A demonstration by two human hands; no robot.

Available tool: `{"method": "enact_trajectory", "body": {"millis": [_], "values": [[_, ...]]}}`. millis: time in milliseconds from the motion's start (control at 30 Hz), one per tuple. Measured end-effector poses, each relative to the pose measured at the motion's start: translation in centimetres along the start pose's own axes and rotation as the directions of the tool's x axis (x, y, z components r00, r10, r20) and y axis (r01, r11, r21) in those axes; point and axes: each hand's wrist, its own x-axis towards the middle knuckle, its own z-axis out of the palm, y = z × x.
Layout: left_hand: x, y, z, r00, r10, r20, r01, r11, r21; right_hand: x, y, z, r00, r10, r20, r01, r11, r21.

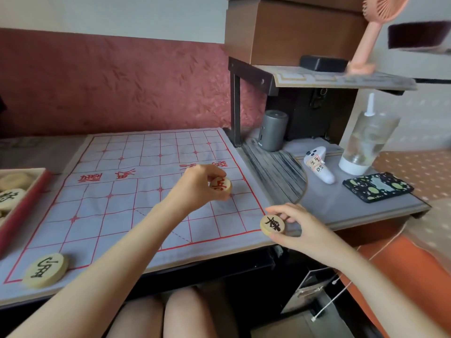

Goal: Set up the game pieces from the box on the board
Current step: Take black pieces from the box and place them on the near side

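A cloth game board [117,206] with a red grid lies across the desk. My left hand [202,184] reaches over its right half and grips a round wooden piece with a red character [220,185] just above the cloth. My right hand [297,228] pinches a second wooden piece with a black character [272,224] at the board's near right corner. One more black-marked piece [46,270] lies flat on the near left corner. The red-edged box [26,198] at the far left holds several more pieces.
Right of the board stand a grey cylinder [272,130], a white controller [318,164], a clear bottle [366,140] and a patterned phone [378,187]. A shelf [336,78] with a brown box [295,30] and a pink fan [375,30] overhangs the back right.
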Motion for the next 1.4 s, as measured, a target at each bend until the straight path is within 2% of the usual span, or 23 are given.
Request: {"method": "enact_trajectory", "body": {"millis": [100, 300, 467, 667, 1067, 1267, 1400], "values": [[0.7, -0.3, 0.1, 1.000, 0.000, -0.018, 0.000, 1.000, 0.000, 0.4, 0.3, -0.2, 1.000, -0.004, 0.015, 0.005, 1.000, -0.022], [4.0, -1.1, 0.0, 0.999, -0.017, -0.037, 0.018, 1.000, 0.006, 3.5, -0.5, -0.9, 0.997, 0.025, -0.078, -0.018, 0.995, 0.095], [7.9, -1.8, 0.3, 0.983, -0.109, -0.145, 0.090, 0.988, -0.129, 7.6, -0.9, -0.8, 0.993, 0.049, -0.106, -0.031, 0.987, 0.157], [12.6, -3.1, 0.8, 0.976, -0.151, -0.157, 0.125, 0.979, -0.161, 11.9, -1.1, -0.7, 0.989, 0.073, -0.130, -0.044, 0.976, 0.212], [18.7, -5.5, 1.9, 0.977, -0.190, -0.097, 0.176, 0.974, -0.142, 14.8, 0.8, -0.3, 0.987, 0.117, -0.109, -0.091, 0.973, 0.214], [20.4, -5.9, 2.9, 0.977, -0.212, 0.019, 0.212, 0.969, -0.125, 15.2, 1.2, 0.1, 0.987, 0.116, -0.112, -0.092, 0.976, 0.199], [20.9, -6.1, 3.3, 0.977, -0.211, 0.033, 0.214, 0.971, -0.107, 15.2, 1.2, 0.2, 0.987, 0.116, -0.115, -0.092, 0.977, 0.191]]}}
